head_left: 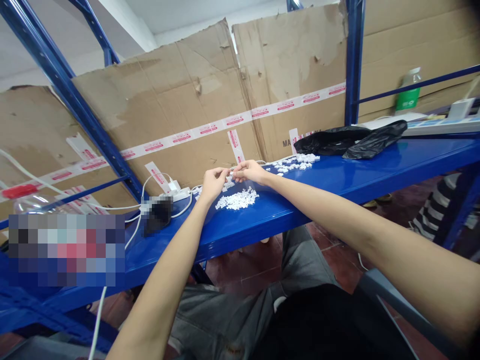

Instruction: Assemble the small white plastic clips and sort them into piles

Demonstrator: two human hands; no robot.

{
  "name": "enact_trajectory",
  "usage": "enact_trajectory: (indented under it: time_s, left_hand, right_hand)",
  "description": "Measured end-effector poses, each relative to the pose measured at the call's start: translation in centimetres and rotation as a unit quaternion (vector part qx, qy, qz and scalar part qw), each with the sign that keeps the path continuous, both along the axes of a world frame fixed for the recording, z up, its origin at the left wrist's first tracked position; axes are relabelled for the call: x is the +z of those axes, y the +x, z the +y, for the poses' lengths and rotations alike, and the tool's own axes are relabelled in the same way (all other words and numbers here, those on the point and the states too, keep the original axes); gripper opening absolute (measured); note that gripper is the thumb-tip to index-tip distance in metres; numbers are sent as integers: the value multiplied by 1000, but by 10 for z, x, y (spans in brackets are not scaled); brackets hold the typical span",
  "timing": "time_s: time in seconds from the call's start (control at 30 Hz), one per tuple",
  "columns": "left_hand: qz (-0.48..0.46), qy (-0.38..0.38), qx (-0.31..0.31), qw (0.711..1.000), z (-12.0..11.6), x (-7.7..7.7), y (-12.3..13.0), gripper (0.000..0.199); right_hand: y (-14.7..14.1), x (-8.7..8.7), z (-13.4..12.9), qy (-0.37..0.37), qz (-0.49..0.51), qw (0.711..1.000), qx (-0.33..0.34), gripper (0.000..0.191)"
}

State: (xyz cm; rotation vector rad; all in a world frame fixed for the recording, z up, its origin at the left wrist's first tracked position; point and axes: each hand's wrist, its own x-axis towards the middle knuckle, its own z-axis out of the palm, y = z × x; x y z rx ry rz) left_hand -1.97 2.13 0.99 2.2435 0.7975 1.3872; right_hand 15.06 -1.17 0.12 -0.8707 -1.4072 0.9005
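Small white plastic pieces point(237, 201) lie heaped on a blue steel shelf point(322, 187), with a second scatter point(296, 164) further right. The left hand point(213, 184) and right hand point(249, 171) meet just above the heap, fingers pinched nearly shut; whether they grip a piece is too small to tell. Black plastic bags point(348, 141) lie beyond, a power strip point(181, 194) sits left, and taped cardboard point(150, 110) stands behind.

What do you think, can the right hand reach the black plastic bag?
Probably yes. The right hand is over the blue metal shelf, and the black plastic bag lies farther along it. Only small white pieces lie between.
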Motion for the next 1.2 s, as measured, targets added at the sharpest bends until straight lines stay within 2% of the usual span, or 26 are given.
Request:
enact_trajectory:
  time_s: [0.13,0.4,0.7,0.77,0.83,0.93,1.0,1.1,1.2]
  left_hand:
    - [1,10,-10,1000,0,0,1,18]
    - [-6,8,-34,999,-1,-1,1,21]
    - [3,17,-26,1000,6,-3,0,24]
    - [9,9,-5,1000,5,-5,0,24]
    - [36,2,17,999,1,-5,1,23]
    - [114,20,11,993,-9,-6,6,22]
    - [161,42,-9,986,-17,-5,10,23]
    - [225,58,-34,972,-25,-6,17,26]
    - [272,54,-38,960,-27,-8,21,26]
  right_hand:
    - [0,1,1,-9,1,1000,-7,14]
    - [2,-1,4,-29,3,1000,4,7]
    - [1,-1,3,-2,-25,1000,-1,5]
    - [1,-1,3,-1,-40,999,-34,8]
    - [3,-2,5,3,-67,993,-98,10]
    - [7,-5,8,21,-146,966,-212,11]
    - [11,-6,10,29,-201,943,-264,9]
    - [15,-5,10,21,-248,921,-299,9]
    - [16,-4,9,10,-267,912,-310,10]
